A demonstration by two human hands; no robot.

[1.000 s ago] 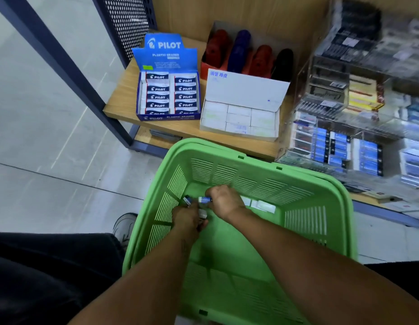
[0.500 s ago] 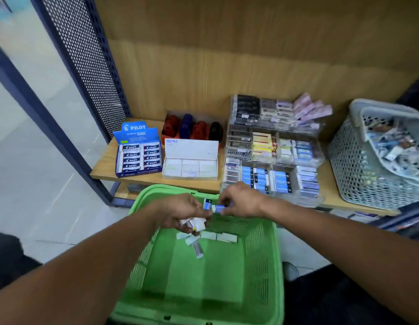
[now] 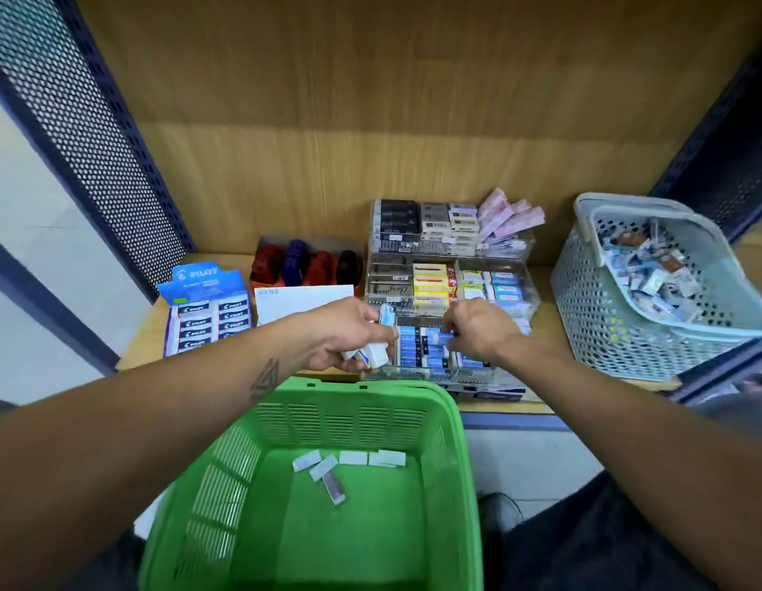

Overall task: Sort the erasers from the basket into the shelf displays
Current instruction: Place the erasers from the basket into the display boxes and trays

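A green basket (image 3: 451, 424) sits in front of me with several white erasers (image 3: 353, 460) on its floor. My left hand (image 3: 345, 334) grips a small bunch of erasers (image 3: 372, 354), one blue-sleeved one sticking up. My right hand (image 3: 477, 330) pinches a blue-sleeved eraser (image 3: 445, 338) over the lowest tier of the clear tiered display (image 3: 451, 292), where rows of blue-sleeved erasers lie. Both hands hover above the basket's far rim, at the shelf front.
A blue Pilot eraser box (image 3: 206, 311) and a white open box (image 3: 302, 298) stand on the wooden shelf (image 3: 144, 347) at left. Red, blue and black items sit behind them. A light blue basket (image 3: 626, 317) of mixed erasers stands at right. Perforated metal panels flank the shelf.
Both hands rose out of the green basket with erasers and moved forward to the clear display's lowest tier. My view tilted up from the basket to the shelf.
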